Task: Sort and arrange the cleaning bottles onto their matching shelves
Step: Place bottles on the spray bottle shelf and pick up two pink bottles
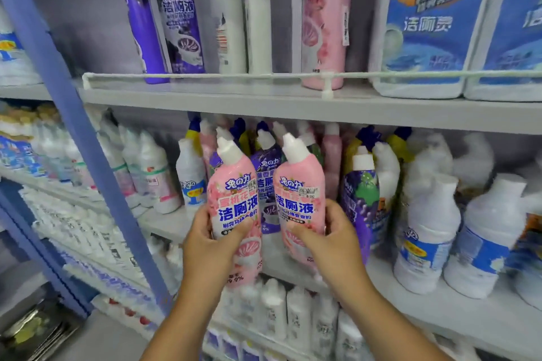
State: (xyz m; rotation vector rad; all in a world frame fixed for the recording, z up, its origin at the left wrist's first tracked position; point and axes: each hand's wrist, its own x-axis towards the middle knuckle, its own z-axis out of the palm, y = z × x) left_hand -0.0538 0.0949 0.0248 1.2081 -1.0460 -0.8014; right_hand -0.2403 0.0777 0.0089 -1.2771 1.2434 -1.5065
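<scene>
I hold two pink toilet-cleaner bottles with white angled caps, upright, in front of the middle shelf (425, 299). My left hand (209, 246) grips the left pink bottle (233, 196) around its lower half. My right hand (331, 240) grips the right pink bottle (299, 193) the same way. Between and behind them stands a purple bottle (267, 173). On the upper shelf (205, 97) stand purple bottles (180, 17), white bottles (228, 23) and one matching pink bottle (325, 17).
Large blue-labelled jugs (428, 23) fill the upper shelf's right end behind a white rail (205, 75). White bottles (425, 231) crowd the middle shelf's right, more white bottles (275, 308) the shelf below. A blue upright post (79, 138) separates a neighbouring rack on the left.
</scene>
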